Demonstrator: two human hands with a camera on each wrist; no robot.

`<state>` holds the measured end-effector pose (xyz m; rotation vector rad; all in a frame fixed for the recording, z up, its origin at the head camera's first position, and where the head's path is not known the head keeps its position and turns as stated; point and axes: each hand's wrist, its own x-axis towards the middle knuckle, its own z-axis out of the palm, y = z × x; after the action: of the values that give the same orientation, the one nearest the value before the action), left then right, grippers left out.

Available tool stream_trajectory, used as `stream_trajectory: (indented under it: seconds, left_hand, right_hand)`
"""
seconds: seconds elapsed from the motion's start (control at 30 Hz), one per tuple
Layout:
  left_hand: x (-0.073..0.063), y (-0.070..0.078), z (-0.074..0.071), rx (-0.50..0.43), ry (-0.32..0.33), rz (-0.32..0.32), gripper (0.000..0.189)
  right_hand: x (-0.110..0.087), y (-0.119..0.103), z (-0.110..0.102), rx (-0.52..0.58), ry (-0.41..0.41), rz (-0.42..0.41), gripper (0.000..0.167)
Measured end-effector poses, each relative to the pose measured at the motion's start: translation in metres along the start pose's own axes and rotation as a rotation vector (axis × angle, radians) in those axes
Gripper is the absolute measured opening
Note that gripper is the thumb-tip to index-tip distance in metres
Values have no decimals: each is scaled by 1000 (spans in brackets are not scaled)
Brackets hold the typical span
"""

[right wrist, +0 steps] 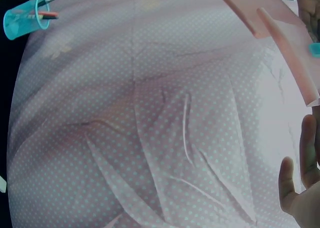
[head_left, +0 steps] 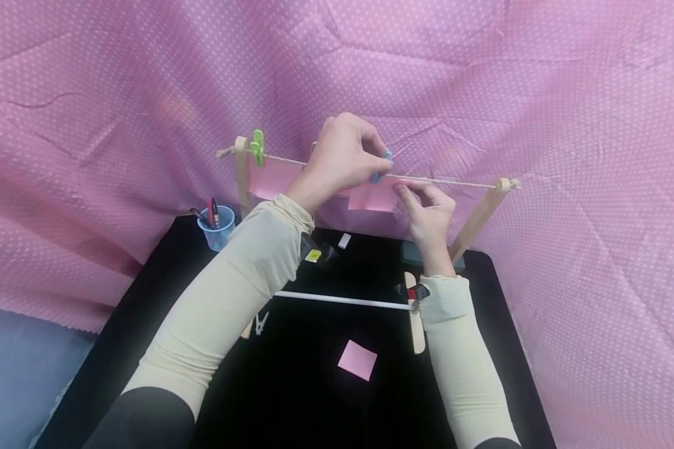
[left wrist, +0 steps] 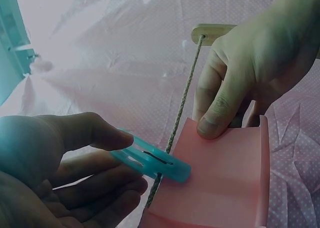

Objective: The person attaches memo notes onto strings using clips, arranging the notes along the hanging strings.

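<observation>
My left hand (head_left: 345, 153) pinches a blue clothespin (left wrist: 172, 170) by its handles. The clothespin's nose lies over the cord (left wrist: 186, 91) and the upper edge of a pink paper sheet (left wrist: 215, 173). My right hand (head_left: 431, 215) pinches that sheet near its top right corner, thumb in front. The lower edge of the sheet curls outward. To the left on the same cord hangs another pink sheet (head_left: 272, 179), with a green clothespin (head_left: 257, 148) at its left end. My left forearm and hand hide part of the cord in the head view.
Wooden posts hold the cord, the right post (head_left: 479, 219) leaning outward. A white rod (head_left: 342, 300) spans the frame's base. On the black table (head_left: 292, 393) lie a pink paper pad (head_left: 357, 360), a white clothespin (head_left: 261, 323) and a small white block (head_left: 344, 241). A blue pen cup (head_left: 218, 232) stands back left.
</observation>
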<state>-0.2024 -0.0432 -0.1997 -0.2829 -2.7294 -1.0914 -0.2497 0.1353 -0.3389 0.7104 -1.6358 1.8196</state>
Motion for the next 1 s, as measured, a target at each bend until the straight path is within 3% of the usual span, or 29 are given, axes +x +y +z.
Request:
stream_trajectory:
  seconds: [0.07, 0.63, 1.0]
  left_hand:
    - [-3, 6, 0, 8, -10, -25, 13]
    - [5, 3, -8, 10, -102, -99, 20]
    - [8, 0, -8, 32, -138, -80, 24]
  right_hand:
    - [-1, -5, -3, 7, -7, 14, 6]
    - [0, -5, 3, -53, -8, 33, 13]
    - [-1, -3, 3, -32, -4, 43, 9]
